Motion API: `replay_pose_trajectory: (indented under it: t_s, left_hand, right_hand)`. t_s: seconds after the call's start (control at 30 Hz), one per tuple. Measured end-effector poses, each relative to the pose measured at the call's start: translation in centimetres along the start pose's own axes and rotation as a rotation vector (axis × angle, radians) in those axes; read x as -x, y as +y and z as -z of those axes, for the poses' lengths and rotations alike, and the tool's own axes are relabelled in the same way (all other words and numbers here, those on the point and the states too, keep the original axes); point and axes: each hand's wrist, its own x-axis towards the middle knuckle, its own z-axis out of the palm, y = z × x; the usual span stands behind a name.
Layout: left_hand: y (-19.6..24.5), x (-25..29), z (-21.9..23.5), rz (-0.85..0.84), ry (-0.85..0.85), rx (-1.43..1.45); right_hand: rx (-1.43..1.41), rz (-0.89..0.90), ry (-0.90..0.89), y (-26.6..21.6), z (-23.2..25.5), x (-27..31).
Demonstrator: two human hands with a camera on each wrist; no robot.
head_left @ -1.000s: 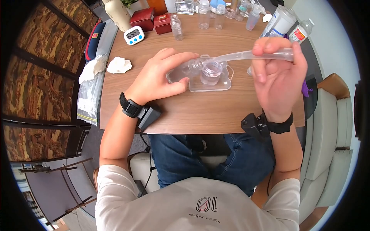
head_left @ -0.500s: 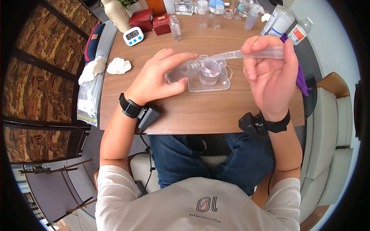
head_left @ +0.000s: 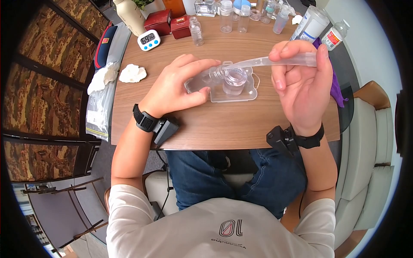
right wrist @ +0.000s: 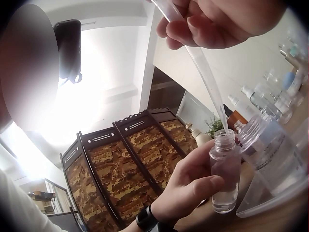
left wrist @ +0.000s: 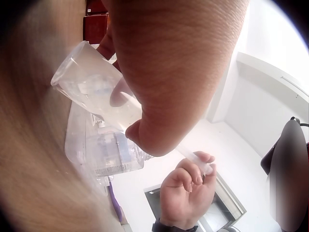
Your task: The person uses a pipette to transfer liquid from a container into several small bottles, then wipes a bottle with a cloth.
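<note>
My left hand (head_left: pixel 176 84) grips a small clear bottle (right wrist: pixel 225 179) around its body, thumb on the near side. Clear liquid shows in the bottom of that open-necked bottle in the right wrist view. A translucent plastic dropper (head_left: pixel 258 61) is pinched in the fingers of my right hand (head_left: pixel 305 84), which is raised to the right. The dropper slants down leftward, its narrow tip right at the bottle's mouth. Beside the bottle, a clear wide-mouthed jar (head_left: pixel 233 87) with liquid stands in a shallow clear plastic tray (head_left: pixel 247 98).
Along the back of the wooden table (head_left: pixel 193 129) stand a small empty bottle (head_left: pixel 196 32), red boxes (head_left: pixel 158 22), a white timer (head_left: pixel 149 39) and several clear bottles. A crumpled tissue (head_left: pixel 132 73) lies at left. Purple cloth (head_left: pixel 337 92) hangs at the right edge.
My right hand has shifted a little to the left with the dropper, mostly in the first half second. My left hand and the bottle have stayed nearly still.
</note>
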Motion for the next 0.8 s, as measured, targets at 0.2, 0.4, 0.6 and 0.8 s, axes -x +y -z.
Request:
replay_pose_trajectory:
  t_s: [0.2, 0.4, 0.6, 0.8]
  left_hand:
    - [0.0, 0.0, 0.0, 0.003, -0.002, -0.003]
    - [0.0, 0.0, 0.0, 0.002, -0.003, -0.007]
    - [0.0, 0.1, 0.3, 0.043, -0.035, -0.001]
    - [0.0, 0.0, 0.0, -0.011, 0.000, -0.003]
  right_hand:
    - [0.007, 0.008, -0.004, 0.0, 0.0, 0.0]
    - [-0.014, 0.020, 0.005, -0.7, 0.2, 0.1]
    - [0.050, 0.024, 0.027, -1.2, 0.7, 0.0]
    - [0.299, -0.251, 0.063, 1.0, -1.2, 0.0]
